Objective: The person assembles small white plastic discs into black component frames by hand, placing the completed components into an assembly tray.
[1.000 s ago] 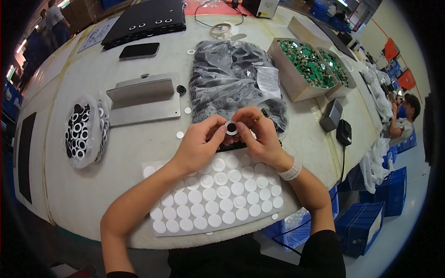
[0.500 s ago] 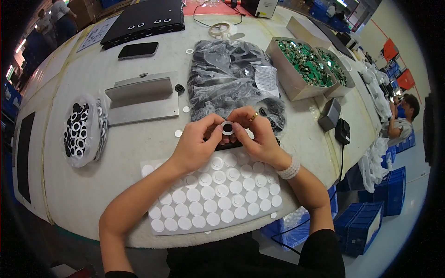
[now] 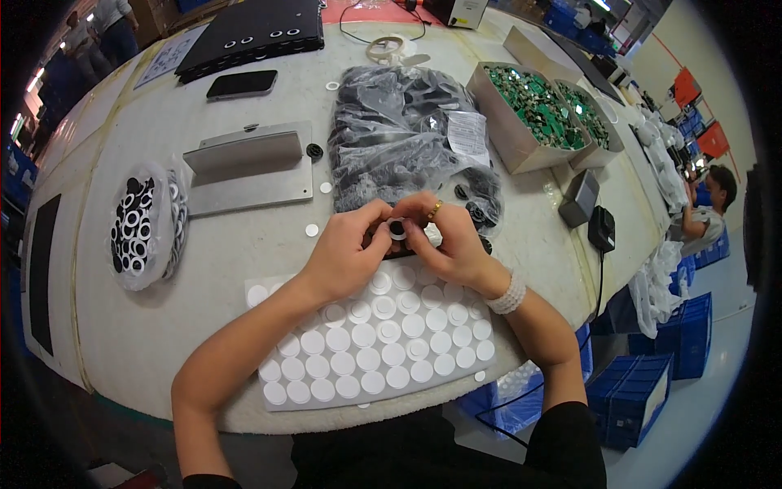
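Both hands (image 3: 399,244) pinching black ring (image 3: 397,229), opening facing up

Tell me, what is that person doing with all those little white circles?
A person sits at a table and pinches a small black ring with a white centre between both hands, left hand and right hand. Just below lies a sheet full of round white stickers. Behind the hands sits a bag of black parts, and a bag of finished rings lies to the left.
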### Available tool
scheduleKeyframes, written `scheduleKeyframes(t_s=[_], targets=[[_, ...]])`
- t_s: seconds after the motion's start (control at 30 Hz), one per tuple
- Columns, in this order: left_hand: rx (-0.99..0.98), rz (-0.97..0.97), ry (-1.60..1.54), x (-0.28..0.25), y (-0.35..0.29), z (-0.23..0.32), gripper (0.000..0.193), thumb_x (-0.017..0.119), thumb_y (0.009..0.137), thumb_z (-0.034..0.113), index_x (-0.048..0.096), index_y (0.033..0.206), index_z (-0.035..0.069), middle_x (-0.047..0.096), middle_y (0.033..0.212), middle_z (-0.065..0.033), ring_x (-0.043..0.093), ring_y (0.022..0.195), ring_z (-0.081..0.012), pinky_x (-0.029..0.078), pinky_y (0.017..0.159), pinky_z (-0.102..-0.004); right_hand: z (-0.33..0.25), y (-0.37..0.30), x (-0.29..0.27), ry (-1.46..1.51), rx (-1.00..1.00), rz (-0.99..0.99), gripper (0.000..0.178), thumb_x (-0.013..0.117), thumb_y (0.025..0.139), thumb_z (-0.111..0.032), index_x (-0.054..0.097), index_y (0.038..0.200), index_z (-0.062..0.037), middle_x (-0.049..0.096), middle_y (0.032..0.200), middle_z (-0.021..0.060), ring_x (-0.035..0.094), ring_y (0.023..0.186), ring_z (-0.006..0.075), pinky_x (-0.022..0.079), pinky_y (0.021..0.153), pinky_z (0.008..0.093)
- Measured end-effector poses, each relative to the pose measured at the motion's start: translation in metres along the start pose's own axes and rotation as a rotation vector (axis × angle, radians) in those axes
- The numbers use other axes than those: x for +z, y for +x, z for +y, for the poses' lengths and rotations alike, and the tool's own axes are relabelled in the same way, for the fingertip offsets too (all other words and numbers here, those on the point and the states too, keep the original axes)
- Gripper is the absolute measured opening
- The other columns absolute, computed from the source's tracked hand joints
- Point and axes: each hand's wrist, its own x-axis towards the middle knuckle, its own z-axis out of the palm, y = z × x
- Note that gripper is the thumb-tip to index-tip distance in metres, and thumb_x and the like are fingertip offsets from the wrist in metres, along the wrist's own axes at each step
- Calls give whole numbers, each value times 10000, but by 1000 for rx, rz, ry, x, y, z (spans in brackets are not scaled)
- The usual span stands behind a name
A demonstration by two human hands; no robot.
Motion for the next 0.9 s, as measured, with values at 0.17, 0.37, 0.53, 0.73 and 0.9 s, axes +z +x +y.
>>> scheduleKeyframes(t_s=[0.17, 0.37, 0.53, 0.73, 0.9], targets=[[37, 27, 32, 0, 0, 0, 150, 476, 899, 56, 571, 978, -28, 611, 742, -51, 526, 668, -64, 448, 612, -246, -3, 1, 1, -50, -63, -5, 173, 528, 865, 14, 566, 1032, -9, 628, 815, 137, 630, 668, 220, 490, 620, 294], [118, 74, 107, 2, 1, -1, 145, 501, 850, 63, 572, 928, -36, 638, 710, -161, 620, 606, -227, 468, 581, -332, -5, 2, 1, -73, -73, -31, 187, 535, 845, 29, 565, 1026, -9, 630, 830, 152, 646, 709, 283, 503, 647, 320], [114, 80, 111, 2, 1, 1, 139, 501, 838, 60, 567, 909, -39, 617, 702, -179, 601, 600, -264, 461, 580, -354, -6, 1, 3, -80, -81, -37, 203, 541, 833, 30, 560, 1032, -7, 625, 855, 168, 640, 742, 317, 504, 663, 339], [116, 68, 148, 2, 1, -1, 150, 501, 822, 61, 564, 908, -44, 604, 703, -195, 589, 605, -309, 457, 583, -378, -4, 2, 2, -117, -90, -76, 224, 562, 808, 10, 550, 1031, -10, 620, 881, 182, 621, 764, 366, 500, 666, 380], [77, 30, 169, 1, 1, 2, 162, 497, 819, 61, 573, 920, -40, 611, 721, -205, 597, 625, -334, 462, 598, -392, -8, 2, 0, -179, -42, -123, 220, 571, 808, -6, 545, 1027, -17, 622, 883, 176, 612, 767, 376, 493, 650, 402]])
